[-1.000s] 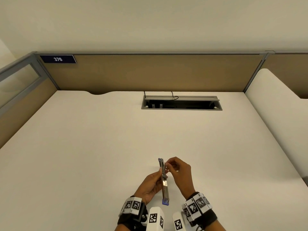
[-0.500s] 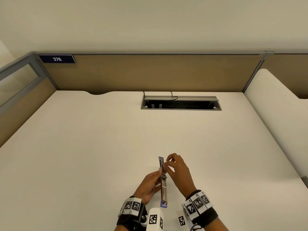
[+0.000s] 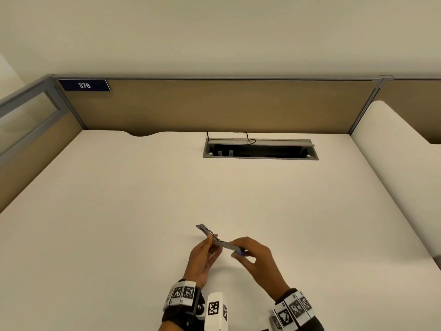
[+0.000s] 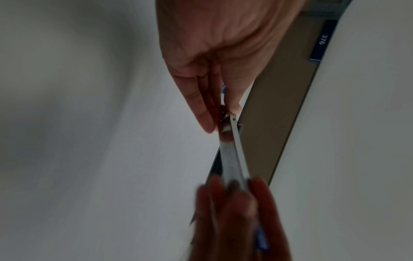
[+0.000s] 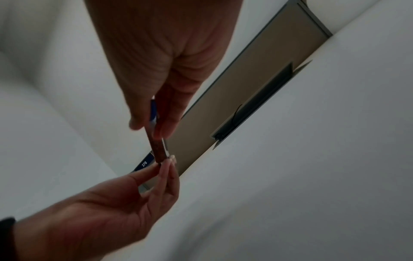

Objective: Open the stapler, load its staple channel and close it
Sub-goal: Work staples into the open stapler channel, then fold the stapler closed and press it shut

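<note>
A slim metal stapler [image 3: 222, 243] with a blue end hangs in the air above the white desk [image 3: 119, 235], slanting from upper left down to the right. My left hand [image 3: 211, 240] pinches it near the middle, thumb against fingers. My right hand [image 3: 241, 253] pinches the blue end. In the left wrist view the left hand [image 4: 223, 120] holds the stapler [image 4: 234, 155] and the blurred right hand [image 4: 236, 185] grips its other end. In the right wrist view the stapler [image 5: 159, 148] runs between the right hand [image 5: 147, 125] and the left hand [image 5: 165, 164]. The staple channel itself is not visible.
An open cable hatch [image 3: 260, 151] with black cords is set into the desk at the back. Brown partition panels [image 3: 214, 106] with a "376" plate [image 3: 84, 85] close the far side. A white rounded divider [image 3: 393, 163] borders the right.
The stapler has turned from pointing straight away to slanting left to right. My right hand has shifted from its far tip to the blue near end, and both hands have moved up the desk.
</note>
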The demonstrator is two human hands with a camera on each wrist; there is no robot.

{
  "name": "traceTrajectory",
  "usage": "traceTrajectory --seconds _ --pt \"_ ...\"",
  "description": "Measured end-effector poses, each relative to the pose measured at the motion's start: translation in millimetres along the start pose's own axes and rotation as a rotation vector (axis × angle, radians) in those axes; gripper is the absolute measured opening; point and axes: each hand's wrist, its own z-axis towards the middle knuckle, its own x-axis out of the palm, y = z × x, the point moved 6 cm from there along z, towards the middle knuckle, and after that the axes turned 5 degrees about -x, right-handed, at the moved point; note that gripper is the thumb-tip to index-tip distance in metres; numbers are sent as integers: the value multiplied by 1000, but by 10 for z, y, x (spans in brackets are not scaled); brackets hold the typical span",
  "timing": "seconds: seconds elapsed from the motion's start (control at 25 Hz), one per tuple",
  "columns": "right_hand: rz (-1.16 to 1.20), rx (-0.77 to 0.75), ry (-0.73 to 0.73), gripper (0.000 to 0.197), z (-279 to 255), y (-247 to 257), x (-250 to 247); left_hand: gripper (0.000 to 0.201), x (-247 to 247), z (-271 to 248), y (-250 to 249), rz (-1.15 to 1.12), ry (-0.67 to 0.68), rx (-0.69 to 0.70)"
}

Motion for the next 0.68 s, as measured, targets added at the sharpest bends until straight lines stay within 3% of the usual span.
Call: traceTrajectory --seconds 0.12,0.32,0.52,0.68 --pt "70 71 -222 31 91 -42 -189 21 114 -72 81 206 117 -84" --pt "13 317 -305 24 170 -293 -251 26 390 -252 216 442 364 -165" --pt "574 631 -225 41 59 -450 -22 25 424 -262 240 472 381 -160" --pt "678 699 -264 38 -25 -539 13 27 391 -239 270 574 380 -132"
